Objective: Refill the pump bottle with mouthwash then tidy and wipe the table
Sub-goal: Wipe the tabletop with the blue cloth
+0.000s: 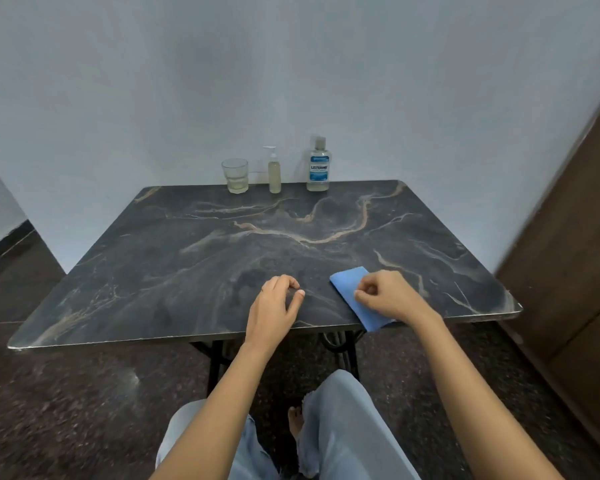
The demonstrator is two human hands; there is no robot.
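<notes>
Surface (222,271): dark slab, marble pattern with tan veins, rounded corners, pale chipped rim along the near edge. The far edge runs along a pale wall (291,64); a brown wooden panel (575,220) stands near the right edge. Wide bare stretch across the middle and left.

Far edge, left to right, each standing apart:
- ribbed clear glass (235,175), a little pale liquid at the bottom
- slim pump bottle (274,173), white pump head, yellowish fill
- mouthwash bottle (318,168), clear, blue label, cap on

Blue cloth (349,280): folded flat, near right, its near end overhanging the edge. Right hand (387,294) sits on it, fingers curled, thumb and forefinger pinching the fabric; it hides much of the cloth. Left hand (274,303) just left, loosely curled, holding nothing; contact with the surface unclear.

Black metal legs (215,358) only partly seen beneath.
</notes>
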